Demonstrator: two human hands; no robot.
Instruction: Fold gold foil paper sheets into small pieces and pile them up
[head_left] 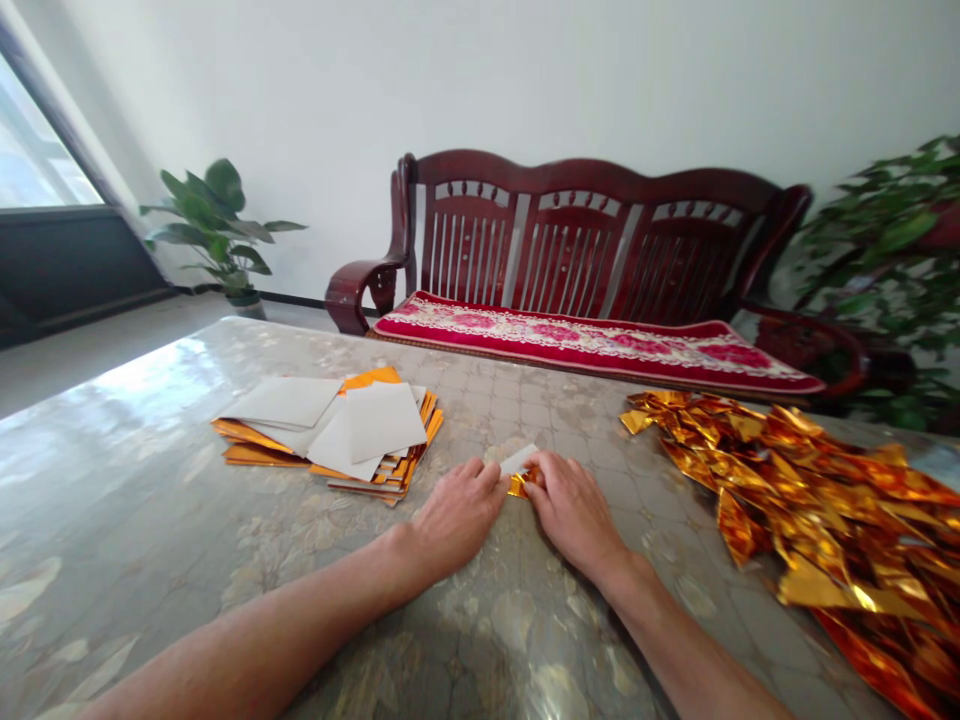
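Between my two hands, low over the table, is a small piece of gold foil paper (517,460) with a white back, partly folded. My left hand (463,510) grips its left side with closed fingers. On its right side, my right hand (574,510) pinches the paper between thumb and fingers. Fingers cover much of the paper, so its full shape is hidden. To the left lies a stack of flat foil paper sheets (367,430), mostly white side up with orange-gold edges. At the right spreads a heap of folded gold foil pieces (810,500).
The table (300,560) has a glossy, patterned cover. Beyond its far edge stands a dark red wooden bench (570,240) with a red floral seat cover (585,335). A potted plant (217,230) is at the back left, another leafy plant (885,260) at the right.
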